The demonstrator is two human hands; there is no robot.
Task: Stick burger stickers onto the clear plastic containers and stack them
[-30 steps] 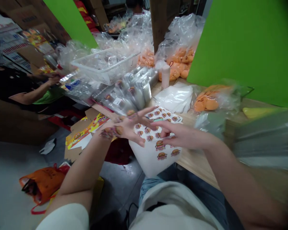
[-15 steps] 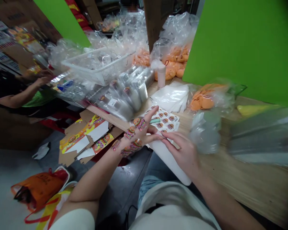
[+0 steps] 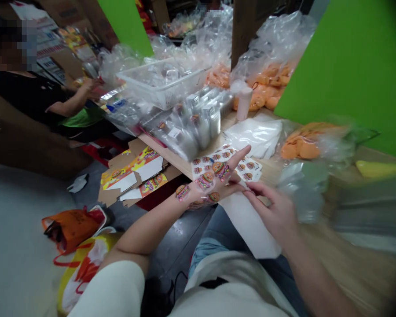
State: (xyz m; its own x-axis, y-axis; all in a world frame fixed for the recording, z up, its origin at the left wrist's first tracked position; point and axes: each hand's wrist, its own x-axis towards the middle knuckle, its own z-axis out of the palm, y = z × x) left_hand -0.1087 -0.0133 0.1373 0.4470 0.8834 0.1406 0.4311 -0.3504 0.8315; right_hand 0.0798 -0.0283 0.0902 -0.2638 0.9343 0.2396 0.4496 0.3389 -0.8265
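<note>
Our left hand (image 3: 218, 181), stickers (image 3: 205, 179) across its back, and right hand (image 3: 277, 209) both pinched a white sheet (image 3: 251, 229), left of clear plastic bags (image 3: 303, 189).

Burger stickers (image 3: 206, 179) show brown, pink and yellow; white sticker sheets (image 3: 254, 167) repeat burger rows. Pale-brown bench (image 3: 330, 255), orange discs (image 3: 305, 149) near its far edge, lime-green partition (image 3: 350, 66).

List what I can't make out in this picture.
All in the head view:
- Whether a sticker is pinched between the left hand and right hand: fingers cover it.
- The white sheet's far side: turned away.
- What the co-worker's hands are on: too small, blurred.
- Plastic packaging: blurred, cut off by the right edge.
- Orange bag's print: too small.
</note>
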